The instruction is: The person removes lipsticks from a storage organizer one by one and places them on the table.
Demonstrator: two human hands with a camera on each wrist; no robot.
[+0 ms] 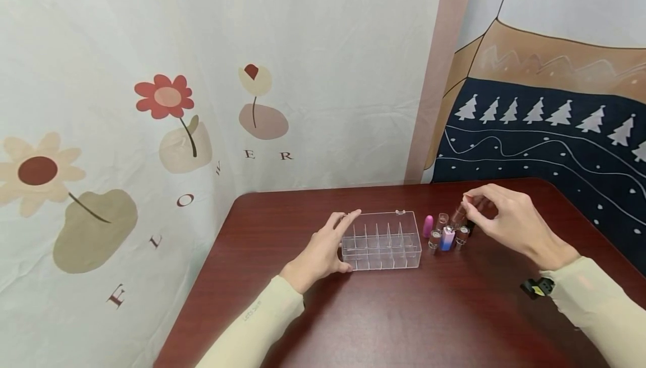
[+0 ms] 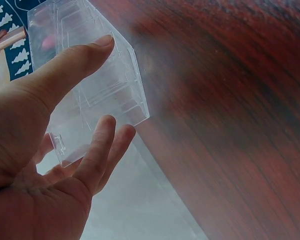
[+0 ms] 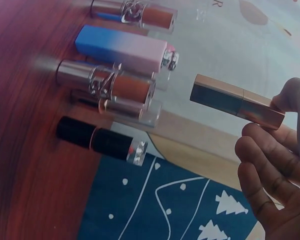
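My left hand [image 1: 320, 247] holds the left end of a clear plastic lipstick organizer [image 1: 382, 253], thumb at the front and fingers at the back. Rows of dividers split the organizer's inside. Between the thumb and fingers of my right hand [image 1: 515, 222], a rose-gold lipstick tube [image 3: 237, 102] is pinched above the table. Below and beside it several lipsticks stand upright in a cluster: a blue-to-pink tube [image 3: 122, 47], clear-capped tubes with brown-orange color [image 3: 132, 90], and a black tube with a clear end [image 3: 95, 135]. A bright pink tube [image 1: 428, 226] stands nearest the organizer.
The dark red wood table [image 1: 393, 317] reaches back to a white curtain with flower prints [image 1: 328, 104]. On the right hangs a navy cloth with white trees [image 1: 550, 143]. A dark band [image 1: 537, 288] sits at my right wrist.
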